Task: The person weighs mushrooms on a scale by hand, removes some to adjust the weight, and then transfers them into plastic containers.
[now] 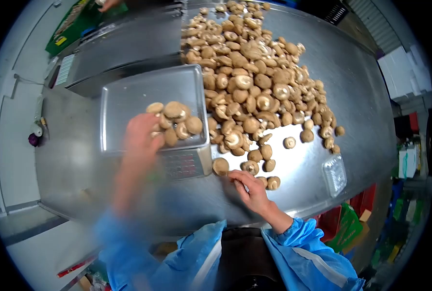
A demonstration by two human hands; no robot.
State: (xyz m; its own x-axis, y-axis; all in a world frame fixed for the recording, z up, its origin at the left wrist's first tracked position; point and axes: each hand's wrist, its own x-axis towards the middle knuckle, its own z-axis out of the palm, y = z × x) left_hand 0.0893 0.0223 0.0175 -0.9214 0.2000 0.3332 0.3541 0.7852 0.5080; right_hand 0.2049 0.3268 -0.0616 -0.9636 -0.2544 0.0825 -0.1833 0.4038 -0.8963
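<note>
Item: one round mushroom (220, 166), just below frame centre, lies immediately up-left of my nearer right hand (252, 191), fingers curled; my blurred left hand (143, 136) is over the metal tray (128, 97); either's grip, I cannot tell.

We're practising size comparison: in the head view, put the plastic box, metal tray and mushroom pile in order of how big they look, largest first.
1. Mushroom pile
2. Metal tray
3. Plastic box
</note>
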